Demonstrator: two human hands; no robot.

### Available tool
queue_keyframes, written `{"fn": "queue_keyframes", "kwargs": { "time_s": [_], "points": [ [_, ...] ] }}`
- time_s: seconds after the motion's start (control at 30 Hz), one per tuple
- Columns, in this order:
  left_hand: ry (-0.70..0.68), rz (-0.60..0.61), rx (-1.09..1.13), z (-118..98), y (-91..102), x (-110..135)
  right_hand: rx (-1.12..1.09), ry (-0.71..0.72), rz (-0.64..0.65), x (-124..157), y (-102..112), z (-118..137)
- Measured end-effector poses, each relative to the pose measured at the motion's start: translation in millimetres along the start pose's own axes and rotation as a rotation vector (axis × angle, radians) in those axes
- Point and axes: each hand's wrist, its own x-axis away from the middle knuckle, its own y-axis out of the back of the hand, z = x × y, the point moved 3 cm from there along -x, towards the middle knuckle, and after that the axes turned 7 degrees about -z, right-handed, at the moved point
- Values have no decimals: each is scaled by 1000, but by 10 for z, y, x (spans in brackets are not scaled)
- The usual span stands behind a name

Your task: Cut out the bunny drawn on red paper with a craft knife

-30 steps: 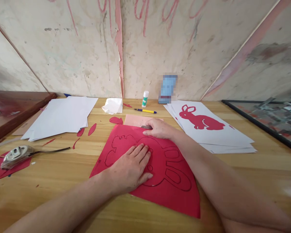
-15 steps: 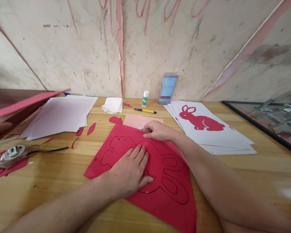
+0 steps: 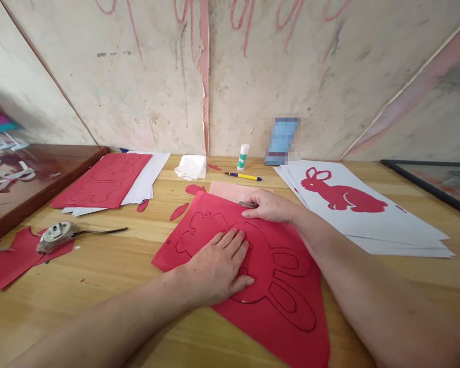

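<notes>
A red sheet of paper with a rabbit outline drawn in black lies slantwise before me. My left hand rests flat on the drawing, fingers stretched and thumb apart, covering part of it. Along the sheet's far edge my right hand is closed around a slim grey craft knife; most of the tool is hidden by the fingers, and its blade cannot be made out. Partly under the sheet is a pale pink board.
A glue stick, a yellow-blue pen and crumpled white paper lie behind. Right: white sheets with a red rabbit cutout. Left: a tape measure, red scraps and another drawn red sheet.
The second red sheet, blurred and raised at the left before, now lies on the white papers there. The view has swung left. My hands keep nearly the same places on the paper.
</notes>
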Motion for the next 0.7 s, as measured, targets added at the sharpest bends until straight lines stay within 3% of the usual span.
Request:
{"fn": "queue_keyframes", "kwargs": {
  "time_s": [0.2, 0.4, 0.57, 0.7],
  "points": [
    [-6, -19, -8, 10, -15, 7, 204, -80, 40, -46, -69, -54],
    [-18, -33, -53, -10, -45, 1, 278, -144, -178, 93, 74, 111],
    [-23, -47, -106, -36, -66, -5, 310, 57, -83, 101, 49, 454],
    [-39, -89, -146, -54, -80, 12, 363, 257, -47, 61, -37, 475]
  ]
}}
